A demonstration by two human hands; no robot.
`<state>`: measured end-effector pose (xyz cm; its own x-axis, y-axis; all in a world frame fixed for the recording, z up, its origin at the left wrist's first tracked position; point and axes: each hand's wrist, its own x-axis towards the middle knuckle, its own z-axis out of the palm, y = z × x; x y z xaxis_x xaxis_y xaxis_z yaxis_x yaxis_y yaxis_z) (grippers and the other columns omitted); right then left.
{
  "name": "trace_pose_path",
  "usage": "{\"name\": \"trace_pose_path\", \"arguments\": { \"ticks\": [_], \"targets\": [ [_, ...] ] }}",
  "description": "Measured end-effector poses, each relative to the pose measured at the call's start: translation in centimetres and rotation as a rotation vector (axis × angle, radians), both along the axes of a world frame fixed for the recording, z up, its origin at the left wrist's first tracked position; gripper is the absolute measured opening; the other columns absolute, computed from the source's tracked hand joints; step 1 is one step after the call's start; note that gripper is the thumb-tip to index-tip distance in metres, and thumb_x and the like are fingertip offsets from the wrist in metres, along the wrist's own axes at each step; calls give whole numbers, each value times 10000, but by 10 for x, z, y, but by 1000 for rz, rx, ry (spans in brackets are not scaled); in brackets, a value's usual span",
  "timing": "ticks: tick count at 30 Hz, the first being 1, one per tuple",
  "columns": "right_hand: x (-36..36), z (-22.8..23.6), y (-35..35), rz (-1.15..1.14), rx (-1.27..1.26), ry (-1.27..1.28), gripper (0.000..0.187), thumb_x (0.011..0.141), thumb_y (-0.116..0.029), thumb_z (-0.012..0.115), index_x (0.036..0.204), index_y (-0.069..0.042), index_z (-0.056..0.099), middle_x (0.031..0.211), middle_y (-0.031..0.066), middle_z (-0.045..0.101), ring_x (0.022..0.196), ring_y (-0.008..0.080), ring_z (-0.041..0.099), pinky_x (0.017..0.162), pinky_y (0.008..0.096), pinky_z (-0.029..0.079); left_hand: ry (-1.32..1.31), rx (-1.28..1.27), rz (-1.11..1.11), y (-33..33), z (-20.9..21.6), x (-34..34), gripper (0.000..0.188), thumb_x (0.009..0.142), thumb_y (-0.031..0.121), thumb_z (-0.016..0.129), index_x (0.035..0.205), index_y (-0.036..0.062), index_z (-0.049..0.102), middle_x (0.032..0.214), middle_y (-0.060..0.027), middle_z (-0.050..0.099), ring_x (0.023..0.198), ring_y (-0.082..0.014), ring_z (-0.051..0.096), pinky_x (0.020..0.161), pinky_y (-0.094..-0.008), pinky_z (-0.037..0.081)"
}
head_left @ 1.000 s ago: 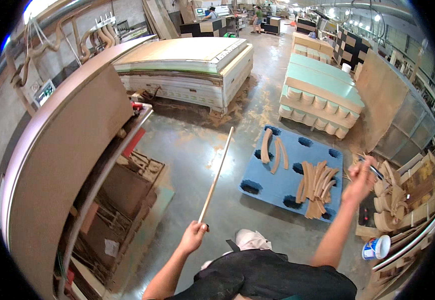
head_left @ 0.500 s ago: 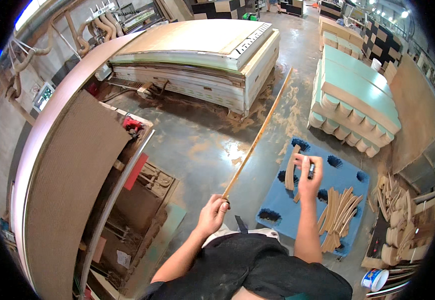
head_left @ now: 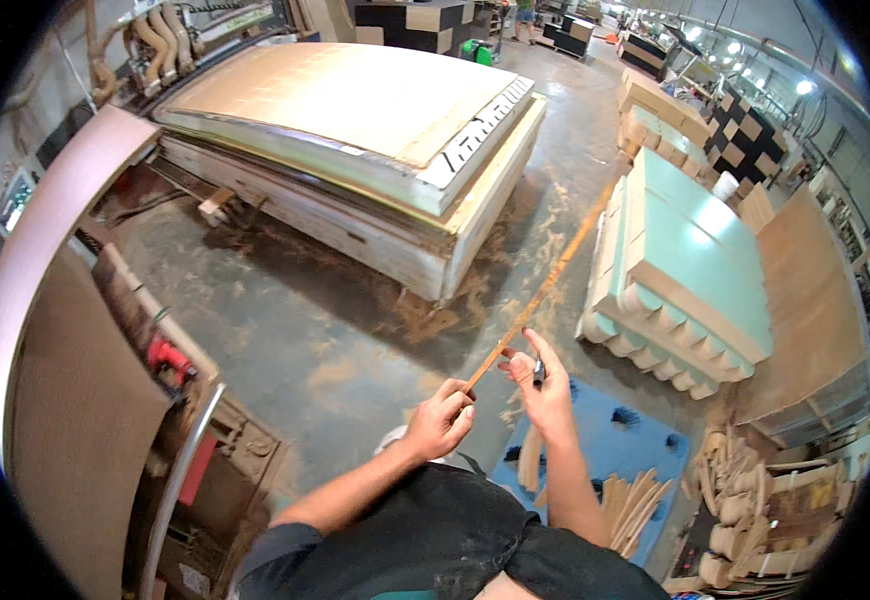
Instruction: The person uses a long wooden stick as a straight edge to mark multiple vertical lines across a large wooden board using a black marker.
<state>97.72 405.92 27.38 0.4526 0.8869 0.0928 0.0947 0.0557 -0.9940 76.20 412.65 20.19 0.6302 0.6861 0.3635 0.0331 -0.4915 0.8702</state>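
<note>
My left hand (head_left: 437, 422) is closed round the near end of a long, narrow orange-brown strip (head_left: 562, 262) with darker flecks. The strip slants up and away to the right, its far end close to the pale green stacked panels. Just right of the left hand, my right hand (head_left: 545, 395) has its thumb and forefinger stretched toward the strip; whether they touch it I cannot tell. A short dark marker-like object (head_left: 539, 372) sits in its curled fingers. Below the right hand lies a blue board (head_left: 595, 420) with dark holes, carrying curved wooden pieces (head_left: 635, 505), partly hidden by my forearm.
A large machine bed with a wooden sheet (head_left: 345, 95) on top stands ahead. Stacked pale green panels (head_left: 695, 265) with scalloped edges are at right, near piled wood offcuts (head_left: 745, 510). At left, a curved panel (head_left: 55, 230) rises beside a red tool (head_left: 170, 360). A person (head_left: 525, 20) stands far off.
My right hand has moved left from over the blue board to beside the strip. The view has turned, and the strip now points further right, still in my left hand.
</note>
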Motion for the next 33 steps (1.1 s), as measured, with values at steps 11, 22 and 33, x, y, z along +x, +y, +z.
{"name": "trace_pose_path", "arguments": {
  "ticks": [11, 22, 33],
  "targets": [
    [196, 0, 161, -432, 89, 57, 487, 1173, -143, 699, 1601, 61, 587, 1154, 185, 850, 1058, 208, 808, 923, 335, 644, 70, 277, -441, 246, 42, 253, 196, 1003, 245, 776, 1036, 71, 690, 1324, -203, 714, 999, -422, 768, 807, -501, 644],
    [522, 9, 409, -405, -32, 63, 463, 1205, -225, 673, 1586, 36, 635, 1104, 143, 847, 1029, 197, 814, 911, 353, 643, -81, -89, -161, 493, 45, 539, 233, 1133, 218, 662, 1065, 0, 707, 1366, -204, 734, 1268, -345, 707, 1097, -470, 553],
    [803, -2, 669, -480, -67, -53, 355, 1143, -122, 755, 1447, 47, 687, 1003, 75, 787, 910, 114, 753, 827, 293, 617, -335, -754, 380, 801, -33, 766, 85, 1150, 96, 534, 1116, 85, 610, 858, 34, 520, 735, -59, 455, 649, -246, 365]
  ]
}}
